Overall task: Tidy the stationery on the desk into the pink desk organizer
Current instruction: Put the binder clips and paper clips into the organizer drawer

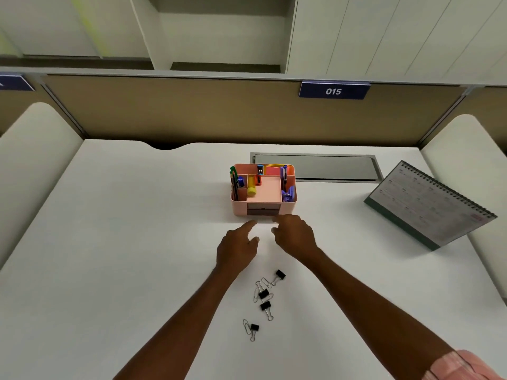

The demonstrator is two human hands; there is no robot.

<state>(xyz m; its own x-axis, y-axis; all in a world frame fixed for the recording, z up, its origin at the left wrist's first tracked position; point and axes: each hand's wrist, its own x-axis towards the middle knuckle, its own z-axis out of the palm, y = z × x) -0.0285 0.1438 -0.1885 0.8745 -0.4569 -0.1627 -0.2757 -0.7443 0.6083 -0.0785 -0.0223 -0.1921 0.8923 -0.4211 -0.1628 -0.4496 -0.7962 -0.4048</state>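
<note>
A blue sign on the top edge of the partition reads "015" in white. A second blue sign at far left is cut off by the frame and cannot be read. The print on the calendar is too small to read.

Wide open counter left of pink organizer. Desk calendar stands right, well apart. Clips litter near counter. Partition closes rear. Organizer's centre compartment mostly free.
</note>
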